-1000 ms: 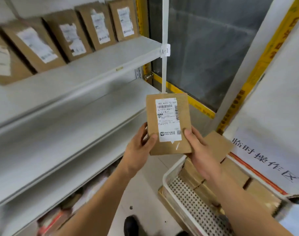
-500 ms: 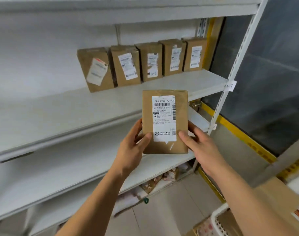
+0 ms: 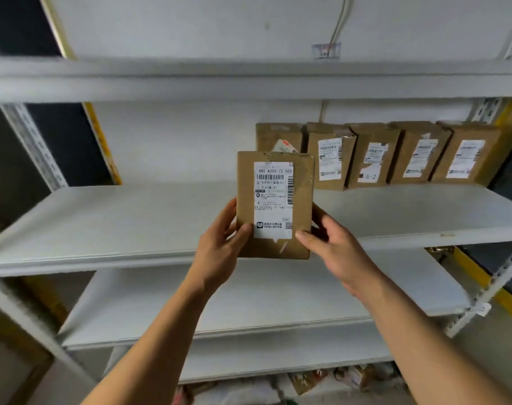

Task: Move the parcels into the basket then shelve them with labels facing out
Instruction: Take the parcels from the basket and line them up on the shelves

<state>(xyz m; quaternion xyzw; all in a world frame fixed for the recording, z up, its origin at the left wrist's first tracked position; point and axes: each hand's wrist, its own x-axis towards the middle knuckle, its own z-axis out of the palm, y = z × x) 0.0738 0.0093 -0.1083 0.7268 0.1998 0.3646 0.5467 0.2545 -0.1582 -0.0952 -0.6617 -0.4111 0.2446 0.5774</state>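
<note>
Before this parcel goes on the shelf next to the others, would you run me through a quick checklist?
1. Parcel held by left hand and right hand: ok.
2. Label facing the person: ok.
3. Parcel upright: ok.
4. Bare shelf left of the row: ok.
5. Leftmost shelved parcel, label facing out: cannot tell, partly hidden.

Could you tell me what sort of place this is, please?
Probably a parcel storeroom or courier pickup point: white metal shelving, a row of labelled cardboard parcels leaning at the back, and another parcel with a barcode label held in both hands.
</note>
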